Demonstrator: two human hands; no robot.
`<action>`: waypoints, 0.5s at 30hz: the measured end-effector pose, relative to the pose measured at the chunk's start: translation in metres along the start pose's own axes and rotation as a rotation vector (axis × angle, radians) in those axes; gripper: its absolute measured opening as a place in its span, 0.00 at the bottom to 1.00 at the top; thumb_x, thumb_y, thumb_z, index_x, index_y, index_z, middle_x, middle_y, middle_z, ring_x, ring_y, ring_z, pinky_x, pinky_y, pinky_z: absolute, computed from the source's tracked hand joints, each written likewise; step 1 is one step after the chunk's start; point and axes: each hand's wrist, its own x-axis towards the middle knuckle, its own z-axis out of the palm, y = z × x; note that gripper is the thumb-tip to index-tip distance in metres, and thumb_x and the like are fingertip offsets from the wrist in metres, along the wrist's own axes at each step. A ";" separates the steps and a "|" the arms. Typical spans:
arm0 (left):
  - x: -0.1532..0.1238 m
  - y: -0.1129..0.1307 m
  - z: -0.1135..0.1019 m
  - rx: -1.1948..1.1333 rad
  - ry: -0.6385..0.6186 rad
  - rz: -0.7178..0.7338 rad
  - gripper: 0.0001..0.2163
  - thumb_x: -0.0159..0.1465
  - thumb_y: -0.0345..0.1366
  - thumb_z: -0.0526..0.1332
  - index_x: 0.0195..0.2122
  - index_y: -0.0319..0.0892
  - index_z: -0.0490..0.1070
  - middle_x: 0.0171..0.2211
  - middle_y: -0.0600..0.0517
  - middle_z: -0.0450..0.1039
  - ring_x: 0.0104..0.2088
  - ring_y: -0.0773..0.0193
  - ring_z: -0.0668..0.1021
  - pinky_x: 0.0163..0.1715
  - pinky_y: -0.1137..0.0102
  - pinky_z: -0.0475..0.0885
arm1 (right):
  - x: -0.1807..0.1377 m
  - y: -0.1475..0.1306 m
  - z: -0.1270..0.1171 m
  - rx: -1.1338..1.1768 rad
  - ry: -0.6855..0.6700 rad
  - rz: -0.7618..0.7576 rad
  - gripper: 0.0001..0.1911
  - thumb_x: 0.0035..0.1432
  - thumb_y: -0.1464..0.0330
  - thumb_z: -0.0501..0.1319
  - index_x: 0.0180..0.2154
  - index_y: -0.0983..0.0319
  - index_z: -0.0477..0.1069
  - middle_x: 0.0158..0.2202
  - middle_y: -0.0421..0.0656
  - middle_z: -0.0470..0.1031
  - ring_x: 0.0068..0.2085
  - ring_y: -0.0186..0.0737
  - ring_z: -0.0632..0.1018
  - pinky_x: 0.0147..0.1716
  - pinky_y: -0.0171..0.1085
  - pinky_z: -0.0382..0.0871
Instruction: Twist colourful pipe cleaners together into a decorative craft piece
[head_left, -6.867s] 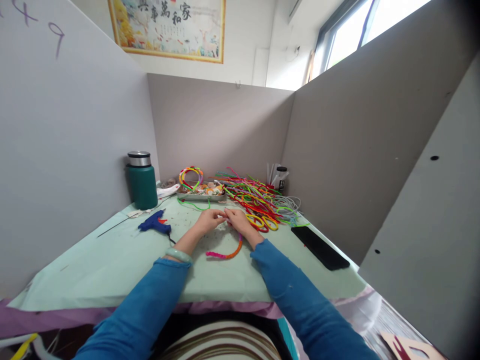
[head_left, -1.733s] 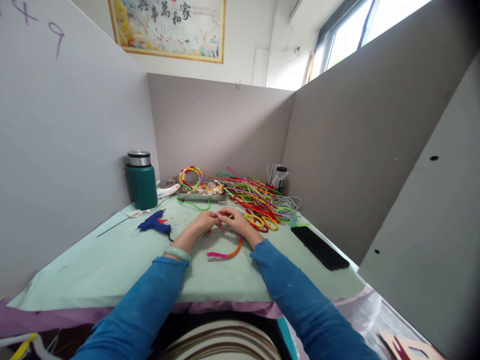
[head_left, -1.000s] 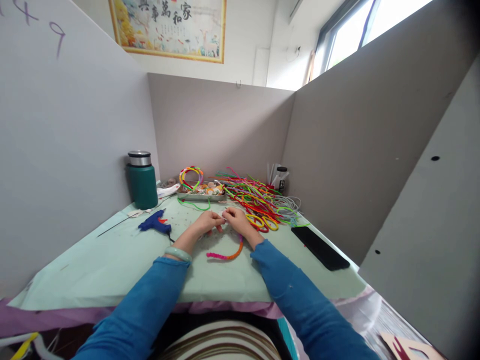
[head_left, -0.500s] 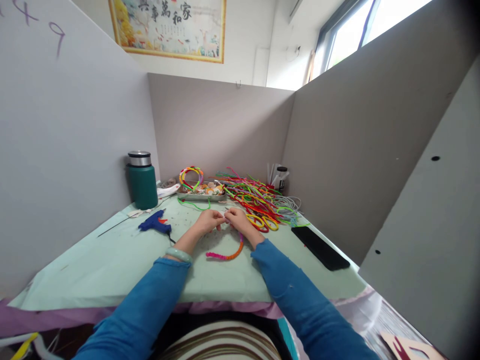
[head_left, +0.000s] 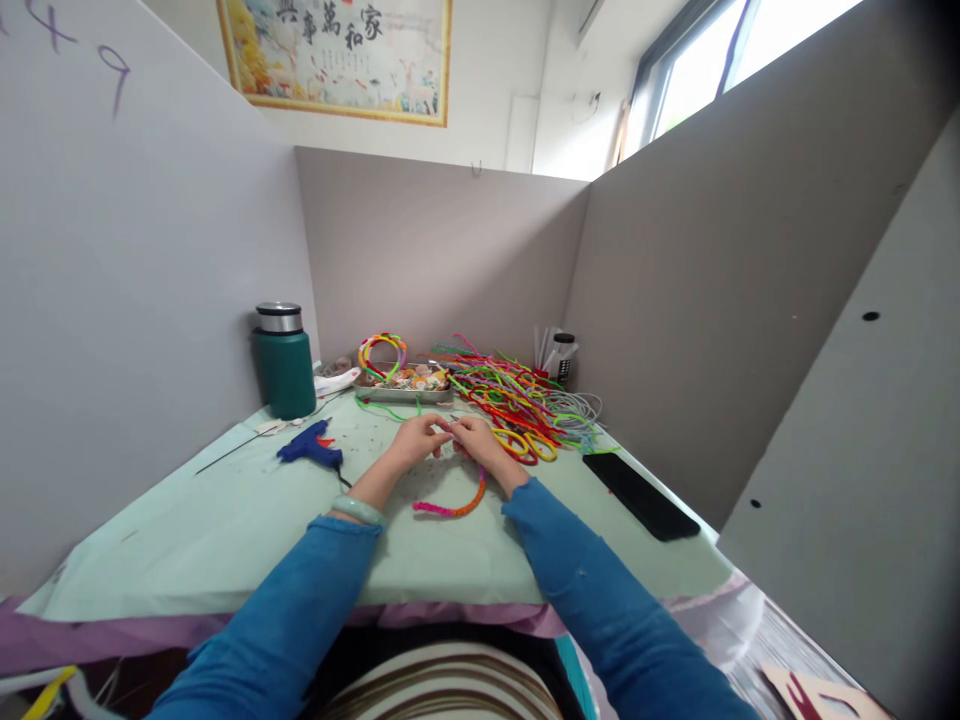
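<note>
My left hand point(head_left: 415, 440) and my right hand point(head_left: 475, 441) meet fingertip to fingertip over the pale green table cover point(head_left: 225, 520), both pinched shut on one end of a curved band point(head_left: 459, 500). The band is wrapped in pink and orange fuzzy wire and arcs back toward me on the cover. What sits right between the fingertips is too small to make out. A pale bangle rings my left wrist.
A blue glue gun point(head_left: 310, 447) lies left of my hands, a green flask point(head_left: 283, 362) behind it. At the back are a metal tray point(head_left: 405, 384) of small pieces, a multicoloured hoop point(head_left: 381, 352) and a heap of coloured fuzzy wires point(head_left: 517, 402). A black phone point(head_left: 639, 495) lies right.
My fingers have shifted slightly at the band's end, parting and closing again. Hands, band and everything else stay in place.
</note>
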 end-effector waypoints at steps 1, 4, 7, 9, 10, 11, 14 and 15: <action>0.000 0.000 0.000 -0.002 -0.001 0.001 0.17 0.53 0.45 0.62 0.38 0.39 0.74 0.15 0.56 0.68 0.17 0.70 0.65 0.20 0.75 0.58 | 0.000 0.000 0.000 0.004 -0.003 -0.007 0.15 0.57 0.62 0.56 0.23 0.63 0.68 0.18 0.39 0.68 0.18 0.29 0.64 0.18 0.30 0.53; 0.001 -0.001 0.000 0.000 -0.001 0.006 0.18 0.53 0.47 0.62 0.37 0.38 0.75 0.15 0.56 0.68 0.16 0.70 0.65 0.20 0.75 0.58 | -0.001 0.000 0.000 0.007 -0.017 -0.012 0.18 0.57 0.58 0.56 0.23 0.63 0.67 0.17 0.38 0.67 0.18 0.29 0.64 0.18 0.30 0.53; 0.001 -0.001 0.000 0.004 -0.003 0.015 0.19 0.52 0.49 0.62 0.36 0.38 0.75 0.15 0.56 0.68 0.16 0.70 0.64 0.20 0.75 0.58 | -0.001 0.001 0.001 0.000 -0.037 -0.005 0.19 0.58 0.56 0.55 0.22 0.62 0.67 0.16 0.38 0.66 0.17 0.30 0.63 0.17 0.31 0.52; 0.001 -0.001 0.000 0.010 0.001 0.021 0.19 0.52 0.49 0.62 0.35 0.38 0.75 0.15 0.55 0.68 0.16 0.70 0.63 0.20 0.75 0.58 | -0.001 0.002 0.001 -0.001 -0.047 -0.014 0.20 0.58 0.56 0.53 0.21 0.62 0.67 0.16 0.38 0.66 0.17 0.30 0.63 0.17 0.31 0.52; 0.001 -0.001 0.000 0.014 0.005 0.023 0.18 0.52 0.48 0.62 0.35 0.38 0.75 0.15 0.55 0.68 0.16 0.70 0.63 0.20 0.75 0.58 | 0.000 0.002 0.002 -0.001 -0.050 -0.021 0.21 0.59 0.56 0.53 0.21 0.62 0.66 0.16 0.38 0.66 0.17 0.30 0.63 0.17 0.31 0.52; 0.000 -0.001 0.000 0.018 0.008 0.024 0.17 0.52 0.48 0.62 0.35 0.38 0.75 0.15 0.55 0.68 0.16 0.70 0.63 0.21 0.74 0.58 | 0.000 0.003 0.002 -0.002 -0.051 -0.029 0.21 0.59 0.55 0.53 0.21 0.62 0.66 0.16 0.38 0.65 0.17 0.30 0.63 0.17 0.31 0.53; 0.001 -0.001 0.000 0.031 0.017 0.024 0.17 0.52 0.47 0.62 0.34 0.39 0.76 0.15 0.55 0.68 0.17 0.70 0.64 0.21 0.74 0.58 | 0.002 0.006 0.002 -0.010 -0.050 -0.051 0.22 0.59 0.54 0.52 0.21 0.62 0.66 0.15 0.38 0.65 0.18 0.31 0.64 0.18 0.31 0.54; 0.001 -0.001 0.000 0.035 0.018 0.025 0.16 0.52 0.47 0.62 0.34 0.39 0.76 0.16 0.55 0.68 0.17 0.69 0.64 0.21 0.74 0.58 | 0.002 0.007 0.002 -0.013 -0.048 -0.058 0.23 0.59 0.54 0.52 0.21 0.62 0.66 0.15 0.38 0.65 0.18 0.32 0.64 0.18 0.31 0.54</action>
